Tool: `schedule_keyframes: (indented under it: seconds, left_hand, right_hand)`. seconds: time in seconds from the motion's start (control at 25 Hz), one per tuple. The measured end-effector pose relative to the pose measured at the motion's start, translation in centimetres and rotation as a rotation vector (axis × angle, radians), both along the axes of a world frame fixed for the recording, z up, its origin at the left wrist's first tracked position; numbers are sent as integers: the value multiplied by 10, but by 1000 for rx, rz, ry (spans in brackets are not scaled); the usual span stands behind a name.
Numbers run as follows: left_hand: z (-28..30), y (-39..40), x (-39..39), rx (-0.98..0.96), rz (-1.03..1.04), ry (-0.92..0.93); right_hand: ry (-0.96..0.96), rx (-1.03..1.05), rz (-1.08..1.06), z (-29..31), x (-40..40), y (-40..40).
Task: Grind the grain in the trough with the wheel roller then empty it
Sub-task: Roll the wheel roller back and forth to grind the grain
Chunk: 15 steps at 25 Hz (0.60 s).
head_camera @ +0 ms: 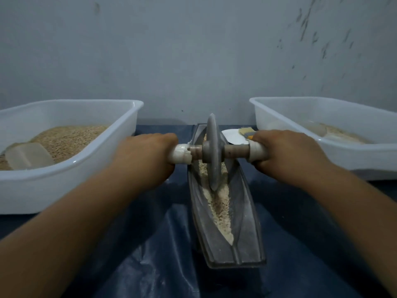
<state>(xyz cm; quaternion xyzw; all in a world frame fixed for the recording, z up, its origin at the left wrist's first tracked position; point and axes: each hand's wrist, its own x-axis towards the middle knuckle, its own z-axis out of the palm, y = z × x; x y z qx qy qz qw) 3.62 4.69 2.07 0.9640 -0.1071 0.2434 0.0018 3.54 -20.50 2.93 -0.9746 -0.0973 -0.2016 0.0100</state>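
A long grey boat-shaped trough (247, 237) lies lengthwise in front of me on a dark blue sheet. Pale crushed grain (219, 209) fills its central groove. The grey wheel roller (213, 155) stands upright in the groove, in the far half of the trough, its lower rim in the grain. My left hand (148, 157) grips the white-wrapped left end of the axle. My right hand (285, 152) grips the white-wrapped right end. Both fists are closed around the handles.
A white tub (71, 181) at the left holds whole grain and a clear scoop (29, 155). A second white tub (352, 160) at the right holds a little pale ground material. A white dish (233, 136) and a brush (247, 131) lie behind the roller. A grey wall stands close behind.
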Motion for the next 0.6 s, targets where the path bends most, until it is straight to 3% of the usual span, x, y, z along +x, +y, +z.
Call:
schedule_keyframes:
  seconds: [0.08, 0.24, 0.32, 0.44, 0.6]
  left_hand:
    - [3, 5, -3, -7, -13, 129]
    - [27, 19, -37, 26, -177, 487]
    - [36, 22, -48, 18, -226, 586]
    - [25, 14, -38, 16, -173, 411]
    - [4, 1, -11, 20, -8, 14]
  right_hand:
    - [79, -23, 53, 9, -4, -6]
    - [445, 2, 174, 38, -41, -26]
    - [485, -4, 213, 47, -52, -32]
    - [422, 9, 170, 37, -41, -23]
    - [64, 56, 27, 3, -5, -5]
